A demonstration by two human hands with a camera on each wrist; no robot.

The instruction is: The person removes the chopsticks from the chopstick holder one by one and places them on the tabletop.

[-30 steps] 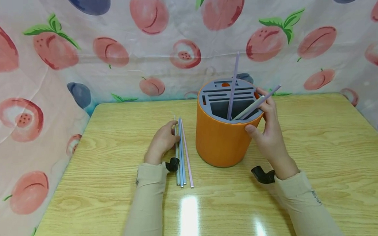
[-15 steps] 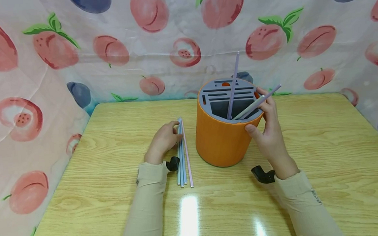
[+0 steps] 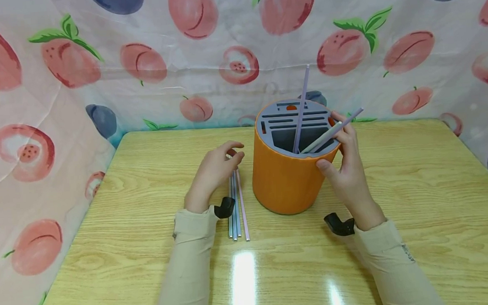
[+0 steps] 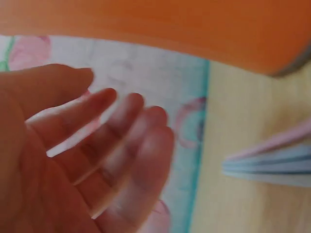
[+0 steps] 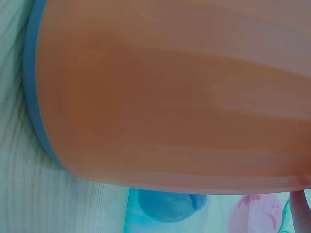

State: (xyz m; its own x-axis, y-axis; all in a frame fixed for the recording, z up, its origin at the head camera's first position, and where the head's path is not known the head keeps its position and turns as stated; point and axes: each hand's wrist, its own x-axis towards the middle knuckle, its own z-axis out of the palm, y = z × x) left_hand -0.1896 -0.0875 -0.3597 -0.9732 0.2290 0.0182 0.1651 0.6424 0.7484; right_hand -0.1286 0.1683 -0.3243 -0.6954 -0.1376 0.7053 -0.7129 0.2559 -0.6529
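Note:
In the head view an orange cylindrical knife block (image 3: pixel 288 182) with a grey slotted top stands on the table. A purple chopstick (image 3: pixel 303 103) rises from its large front opening, and a purple and a pale green one lean out to the right. My right hand (image 3: pixel 352 178) grips the block's right side near the rim, thumb in front. My left hand (image 3: pixel 211 173) hovers over the far end of several pastel chopsticks (image 3: pixel 237 214) on the table. In the left wrist view its fingers (image 4: pixel 150 160) are loosely bent, with nothing between them, apart from the chopsticks (image 4: pixel 272 162).
The light wood table (image 3: pixel 145 202) carries the block and chopsticks. A peach-print cloth (image 3: pixel 155 97) hangs along its back and left side. Black wrist-worn pieces stick out from both cuffs (image 3: pixel 194 227).
My left hand has lifted off the chopsticks, its fingers reaching a little farther right and away. Just before, the greenish chopstick slid closer to the blue ones. My right hand keeps its hold.

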